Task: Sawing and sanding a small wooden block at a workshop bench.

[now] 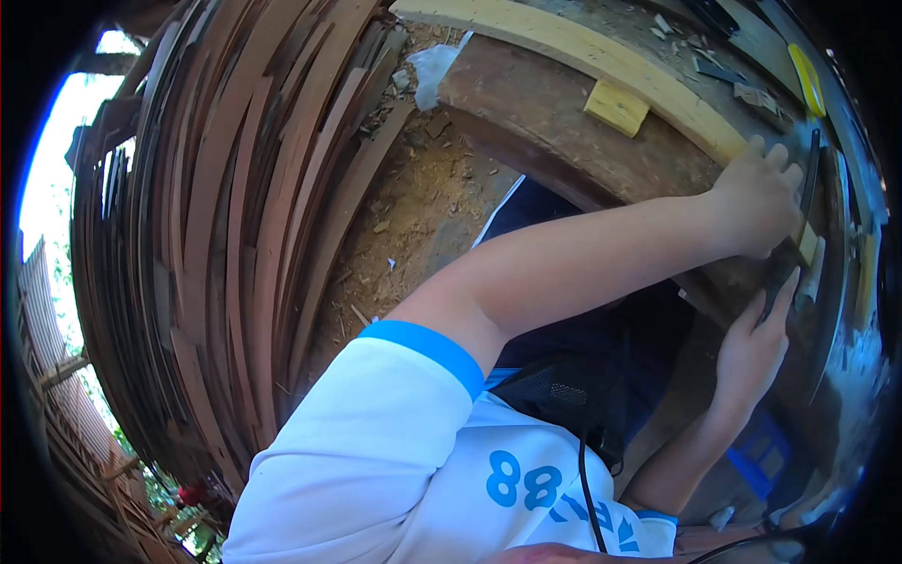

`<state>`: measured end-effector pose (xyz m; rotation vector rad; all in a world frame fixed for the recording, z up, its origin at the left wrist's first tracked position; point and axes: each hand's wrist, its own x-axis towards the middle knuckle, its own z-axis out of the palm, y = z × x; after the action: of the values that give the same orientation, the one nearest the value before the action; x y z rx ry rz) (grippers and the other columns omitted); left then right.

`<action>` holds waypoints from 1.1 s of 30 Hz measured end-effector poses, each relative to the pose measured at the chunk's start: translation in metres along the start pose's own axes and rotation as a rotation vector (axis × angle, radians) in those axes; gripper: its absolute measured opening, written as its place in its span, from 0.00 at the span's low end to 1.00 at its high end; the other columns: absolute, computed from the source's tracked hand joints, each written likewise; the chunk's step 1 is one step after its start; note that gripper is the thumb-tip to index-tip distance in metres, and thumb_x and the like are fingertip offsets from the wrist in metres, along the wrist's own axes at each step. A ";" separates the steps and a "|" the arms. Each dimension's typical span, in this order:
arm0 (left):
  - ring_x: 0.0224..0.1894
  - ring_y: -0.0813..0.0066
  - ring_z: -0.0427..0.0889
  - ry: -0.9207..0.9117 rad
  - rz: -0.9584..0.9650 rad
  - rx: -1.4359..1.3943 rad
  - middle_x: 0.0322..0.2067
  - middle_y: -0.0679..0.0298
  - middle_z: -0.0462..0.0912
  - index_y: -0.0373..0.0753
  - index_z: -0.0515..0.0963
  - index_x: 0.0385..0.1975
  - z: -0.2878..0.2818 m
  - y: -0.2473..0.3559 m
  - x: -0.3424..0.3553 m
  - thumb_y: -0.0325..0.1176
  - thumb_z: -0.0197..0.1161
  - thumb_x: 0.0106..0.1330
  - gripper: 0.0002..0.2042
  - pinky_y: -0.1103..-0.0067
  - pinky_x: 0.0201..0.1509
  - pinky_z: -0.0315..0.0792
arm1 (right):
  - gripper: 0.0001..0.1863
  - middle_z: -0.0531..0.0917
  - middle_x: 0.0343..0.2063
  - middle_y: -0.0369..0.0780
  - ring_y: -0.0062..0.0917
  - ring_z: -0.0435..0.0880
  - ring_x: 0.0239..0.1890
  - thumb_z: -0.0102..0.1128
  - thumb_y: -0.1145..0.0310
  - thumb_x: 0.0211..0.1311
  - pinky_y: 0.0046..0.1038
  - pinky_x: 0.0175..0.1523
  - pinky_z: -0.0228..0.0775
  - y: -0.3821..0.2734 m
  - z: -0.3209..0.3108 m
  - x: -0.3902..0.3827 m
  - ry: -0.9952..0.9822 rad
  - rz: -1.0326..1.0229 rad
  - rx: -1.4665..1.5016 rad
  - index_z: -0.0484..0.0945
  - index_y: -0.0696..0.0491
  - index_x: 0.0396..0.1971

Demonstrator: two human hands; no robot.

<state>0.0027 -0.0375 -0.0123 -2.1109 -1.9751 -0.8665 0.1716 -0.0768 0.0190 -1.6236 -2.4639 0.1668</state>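
Observation:
My left hand reaches across to the right, its fingers curled over a long, curved pale wooden board. A dark slim tool runs along the far side of the fingers, close against them. Below, my right hand closes round the tool's dark lower end, its index finger stretched along it. Much of that end is hidden by the hand. Under the board lies a thick brown wooden beam, and a small yellowish wood block sits against the board's edge.
Stacked brown planks fill the left side. Wood dust covers the ground between them and the beam. A yellow-handled tool and wood scraps lie at the far right. A blue plastic stool stands below my right forearm.

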 end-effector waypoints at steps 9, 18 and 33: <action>0.52 0.59 0.76 0.050 0.041 0.024 0.44 0.59 0.81 0.40 0.87 0.39 0.004 0.004 0.009 0.40 0.71 0.53 0.16 0.65 0.56 0.68 | 0.30 0.83 0.48 0.61 0.57 0.81 0.52 0.47 0.63 0.79 0.49 0.48 0.77 0.017 -0.002 0.003 0.026 -0.006 0.117 0.56 0.42 0.78; 0.52 0.59 0.76 0.030 0.062 0.018 0.45 0.59 0.81 0.40 0.87 0.42 0.005 0.003 0.000 0.39 0.70 0.55 0.16 0.65 0.57 0.68 | 0.32 0.86 0.36 0.59 0.55 0.87 0.36 0.49 0.69 0.76 0.50 0.37 0.77 0.016 0.006 -0.028 0.069 -0.083 0.141 0.55 0.46 0.78; 0.52 0.61 0.75 0.016 0.039 0.015 0.45 0.61 0.80 0.40 0.86 0.46 -0.004 0.001 0.000 0.38 0.71 0.54 0.19 0.68 0.55 0.68 | 0.34 0.84 0.25 0.56 0.53 0.86 0.29 0.50 0.68 0.77 0.50 0.34 0.77 0.008 0.004 0.000 0.016 -0.014 -0.006 0.51 0.48 0.79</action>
<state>0.0027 -0.0395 -0.0086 -2.1199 -1.9202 -0.8565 0.1774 -0.0735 0.0137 -1.6031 -2.4656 0.1438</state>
